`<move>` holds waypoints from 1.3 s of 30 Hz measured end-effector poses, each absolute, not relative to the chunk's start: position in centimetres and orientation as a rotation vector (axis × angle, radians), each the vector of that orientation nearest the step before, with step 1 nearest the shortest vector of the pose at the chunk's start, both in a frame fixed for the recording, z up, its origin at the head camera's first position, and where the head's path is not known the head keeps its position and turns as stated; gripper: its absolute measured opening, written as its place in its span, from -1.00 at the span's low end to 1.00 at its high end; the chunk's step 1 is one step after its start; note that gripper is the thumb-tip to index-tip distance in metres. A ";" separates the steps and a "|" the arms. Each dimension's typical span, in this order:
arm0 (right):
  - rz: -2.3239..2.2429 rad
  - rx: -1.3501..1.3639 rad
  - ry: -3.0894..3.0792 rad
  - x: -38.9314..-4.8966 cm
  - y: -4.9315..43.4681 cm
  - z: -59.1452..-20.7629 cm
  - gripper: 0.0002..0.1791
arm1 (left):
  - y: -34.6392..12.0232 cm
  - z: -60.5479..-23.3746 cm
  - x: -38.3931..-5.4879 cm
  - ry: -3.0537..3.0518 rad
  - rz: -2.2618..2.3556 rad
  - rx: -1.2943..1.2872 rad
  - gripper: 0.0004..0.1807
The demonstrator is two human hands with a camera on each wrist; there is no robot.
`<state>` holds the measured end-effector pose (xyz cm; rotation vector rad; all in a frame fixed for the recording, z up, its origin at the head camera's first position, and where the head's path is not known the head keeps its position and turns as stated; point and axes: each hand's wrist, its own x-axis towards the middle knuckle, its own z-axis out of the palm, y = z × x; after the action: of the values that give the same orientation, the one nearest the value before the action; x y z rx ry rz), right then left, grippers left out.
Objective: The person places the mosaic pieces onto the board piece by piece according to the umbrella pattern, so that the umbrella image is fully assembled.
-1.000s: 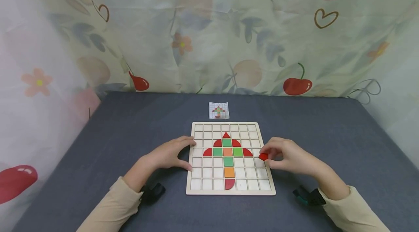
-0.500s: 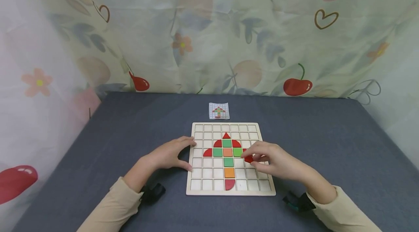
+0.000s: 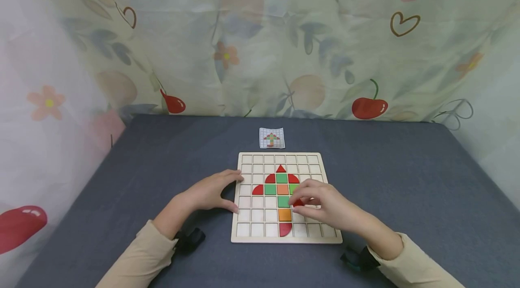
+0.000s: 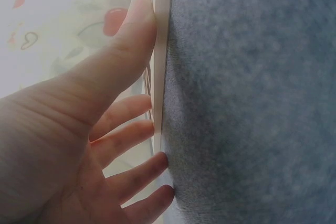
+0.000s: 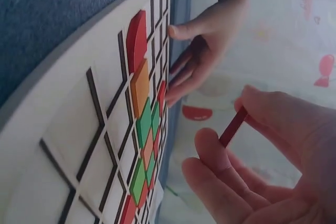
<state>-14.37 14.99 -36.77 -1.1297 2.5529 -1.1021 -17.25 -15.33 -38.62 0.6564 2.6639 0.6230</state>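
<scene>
Between thumb and fingers, my right hand (image 3: 327, 204) pinches a thin red tile (image 5: 233, 127) above the wooden grid board (image 3: 257, 229). In the right wrist view the tile is seen edge-on, apart from the board. My left hand (image 3: 209, 192) touches the board's left edge with fingertips and thumb, its fingers spread and fairly straight. Coloured tiles sit in the cells: a red triangle (image 3: 280, 169) at the top, several green and red pieces, a salmon square (image 3: 282, 189), an orange square (image 3: 285, 215) and a rounded red piece (image 3: 285, 229) at the bottom. My right hand covers some right-side cells.
A small printed card (image 3: 271, 138) with a similar coloured grid pattern lies just behind the board. Dark grey cloth (image 3: 183, 143) covers the table. A patterned curtain (image 3: 260, 44) hangs along the back and sides.
My right hand has moved left from the board's right edge, carrying the red tile to near the column of green and orange tiles. The left hand and board stay put.
</scene>
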 end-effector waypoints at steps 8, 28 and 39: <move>-1.023 -1.148 2.609 -13.7 13.8 -37.1 -0.87 | -15.4 -38.8 -17.3 2.664 0.627 0.662 -0.14; -0.731 -1.309 2.557 -12.7 10.7 -38.7 -0.73 | -15.5 -38.6 -17.2 2.669 0.619 0.661 -0.17; -0.685 -1.287 2.578 -12.7 10.5 -39.0 -0.74 | -15.4 -38.6 -17.3 2.664 0.624 0.664 -0.16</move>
<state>-12.67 10.51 -39.05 -1.2871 2.5778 -0.6852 -17.26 -15.37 -38.58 0.6644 2.6636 0.6244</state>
